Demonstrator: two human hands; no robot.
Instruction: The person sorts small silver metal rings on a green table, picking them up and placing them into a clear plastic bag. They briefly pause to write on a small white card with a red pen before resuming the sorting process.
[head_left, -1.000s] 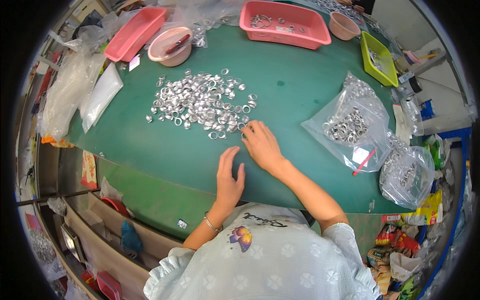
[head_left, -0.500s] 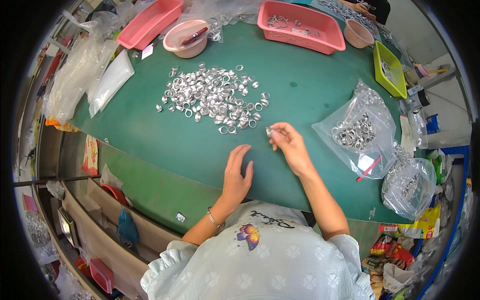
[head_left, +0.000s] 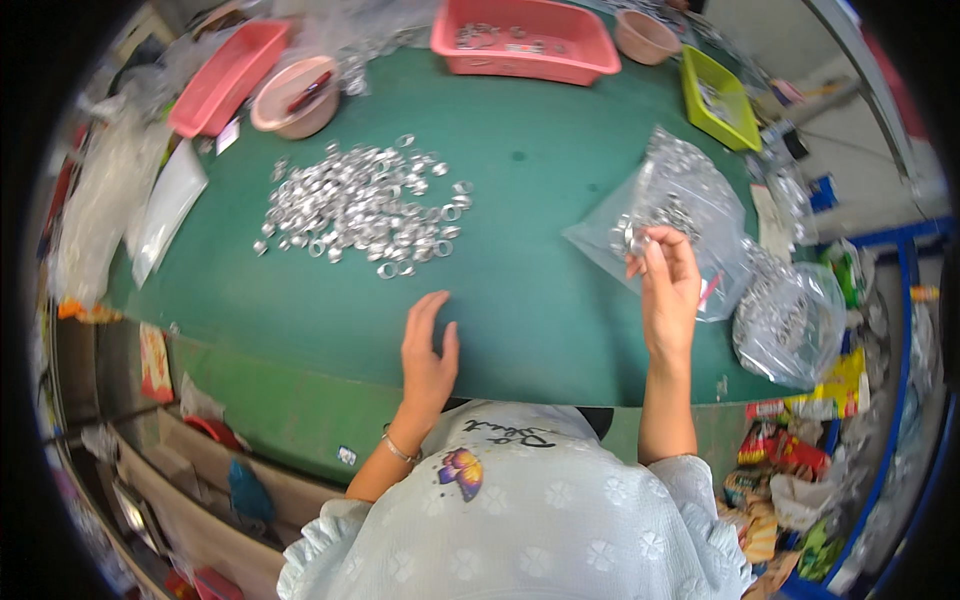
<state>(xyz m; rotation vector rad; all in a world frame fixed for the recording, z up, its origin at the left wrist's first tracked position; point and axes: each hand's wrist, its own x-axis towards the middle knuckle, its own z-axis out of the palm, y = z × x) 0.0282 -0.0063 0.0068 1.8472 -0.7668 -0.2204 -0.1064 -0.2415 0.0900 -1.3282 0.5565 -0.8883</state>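
Note:
My right hand (head_left: 668,285) is over the clear plastic bag (head_left: 598,232) on the right, thumb and fingers pinching a small silver metal ring (head_left: 639,243). Several more rings (head_left: 672,213) lie in the bag just behind the fingers, partly hidden by them. My left hand (head_left: 428,348) rests near the table's front edge, fingers stretched and thumb apart, holding nothing. Beyond it spreads a loose pile of silver rings (head_left: 350,205) on the green tabletop (head_left: 520,230).
A second bag of rings (head_left: 790,325) sits at the right edge. Along the back stand a pink tray (head_left: 525,68), pink bowls (head_left: 300,118) and a yellow-green basket (head_left: 735,125). Plastic sheets (head_left: 168,212) lie at the left.
My right hand has moved right with the ring, from beside the pile to over the bag. The left hand stays open near the front edge. The whole view has shifted slightly.

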